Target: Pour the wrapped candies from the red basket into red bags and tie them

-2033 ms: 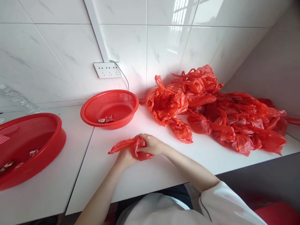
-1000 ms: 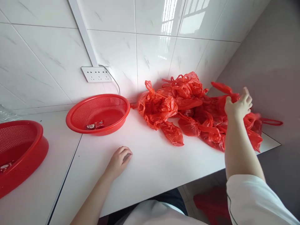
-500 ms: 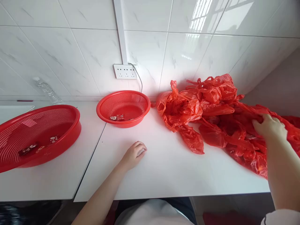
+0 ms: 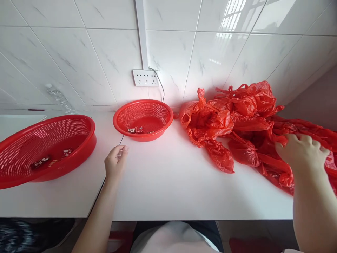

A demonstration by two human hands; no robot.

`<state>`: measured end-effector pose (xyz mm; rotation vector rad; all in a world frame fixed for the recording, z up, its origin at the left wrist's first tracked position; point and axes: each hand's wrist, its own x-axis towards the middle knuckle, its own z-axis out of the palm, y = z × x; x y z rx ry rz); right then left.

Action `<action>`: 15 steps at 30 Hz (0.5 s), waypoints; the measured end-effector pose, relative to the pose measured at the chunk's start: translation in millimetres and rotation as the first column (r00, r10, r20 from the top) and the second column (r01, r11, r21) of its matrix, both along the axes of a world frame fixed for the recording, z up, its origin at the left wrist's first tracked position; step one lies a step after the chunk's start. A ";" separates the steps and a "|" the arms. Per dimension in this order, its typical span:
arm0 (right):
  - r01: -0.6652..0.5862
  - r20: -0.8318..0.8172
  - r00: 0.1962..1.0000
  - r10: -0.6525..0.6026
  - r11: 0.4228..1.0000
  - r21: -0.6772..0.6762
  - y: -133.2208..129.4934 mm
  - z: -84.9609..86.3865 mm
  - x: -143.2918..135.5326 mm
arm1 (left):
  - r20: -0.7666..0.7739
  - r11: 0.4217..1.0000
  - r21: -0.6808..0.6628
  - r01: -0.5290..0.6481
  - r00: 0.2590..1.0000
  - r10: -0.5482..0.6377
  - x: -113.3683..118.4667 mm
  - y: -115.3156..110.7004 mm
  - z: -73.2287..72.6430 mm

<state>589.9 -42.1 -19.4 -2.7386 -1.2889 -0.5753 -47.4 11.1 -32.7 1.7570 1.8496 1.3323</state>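
My left hand hovers over the white table, just in front of the small red basket. Its fingers are loosely curled, with a gap to the thumb, and I see nothing held in it. To the right, my right hand reaches into a heap of red plastic bags. Its fingers bend down over the bag film and grip it; the fingertips are partly hidden. A few small dark printed packets lie in the small basket.
A larger red basket stands tilted on the left, holding a few small packets. Behind it is a clear plastic bottle. A socket panel with a cable is on the tiled wall. A seam divides the white tabletops.
My left hand has moved left, toward the space between the two baskets. My right hand has shifted slightly left on the bags, its fingers more bent. The view has turned a little.
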 end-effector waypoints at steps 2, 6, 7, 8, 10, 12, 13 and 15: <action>-0.162 0.014 0.986 0.163 0.962 0.220 8.2 20.5 -40.8 | -0.023 1.000 -0.028 -0.007 1.000 0.006 -2.9 3.1 1.9; -0.565 -0.230 0.730 0.643 0.758 0.325 34.4 32.8 -136.7 | -0.041 0.982 -0.075 0.172 0.984 -0.175 20.9 7.5 2.5; -0.630 -0.278 0.689 0.669 0.743 0.226 40.0 28.8 -157.2 | -0.050 0.967 -0.084 0.239 0.968 -0.244 30.1 6.7 2.4; -0.627 -0.313 0.719 0.620 0.773 0.093 44.3 22.4 -174.3 | -0.059 0.947 -0.096 0.306 0.948 -0.312 39.2 4.9 2.3; -0.486 -0.296 0.852 0.433 0.863 -0.137 48.1 5.1 -196.6 | -0.066 0.896 -0.132 0.423 0.898 -0.434 54.9 -0.8 1.6; -0.332 -0.280 0.925 0.256 0.903 -0.274 45.6 -13.1 -203.1 | -0.051 0.838 -0.188 0.513 0.847 -0.530 65.7 -7.2 0.0; -0.301 -0.305 0.930 0.205 0.901 -0.311 42.2 -20.3 -201.9 | -0.036 0.808 -0.219 0.547 0.823 -0.567 69.6 -9.9 -1.2; -0.337 -0.414 0.891 0.187 0.883 -0.327 32.2 -27.6 -196.0 | -0.002 0.752 -0.272 0.600 0.781 -0.624 76.8 -13.7 -3.6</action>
